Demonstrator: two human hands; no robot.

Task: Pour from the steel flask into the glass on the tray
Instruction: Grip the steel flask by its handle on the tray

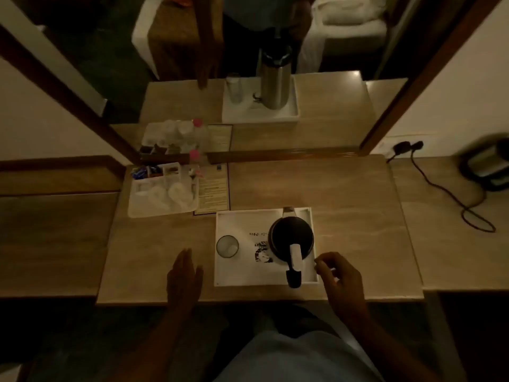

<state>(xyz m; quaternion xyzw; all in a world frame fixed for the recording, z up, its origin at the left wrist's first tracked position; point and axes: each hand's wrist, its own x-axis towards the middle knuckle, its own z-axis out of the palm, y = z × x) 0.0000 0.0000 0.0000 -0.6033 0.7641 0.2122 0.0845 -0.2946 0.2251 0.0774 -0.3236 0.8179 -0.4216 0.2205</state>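
The steel flask (291, 237), seen from above with its dark lid and a white-and-black handle pointing toward me, stands upright on the right half of the white tray (245, 274). An upright clear glass (227, 246) stands at the tray's left edge. My right hand (337, 274) hovers just right of the flask's handle, fingers curled, touching nothing. My left hand (184, 274) lies flat with fingers apart on the desk, left of the tray and below the glass.
A white tray of cups and sachets (162, 193) and a card (214, 188) sit at the desk's back left. A mirror (248, 78) behind reflects the flask and glass. A cable (451, 199) and an appliance (487, 166) lie at the right.
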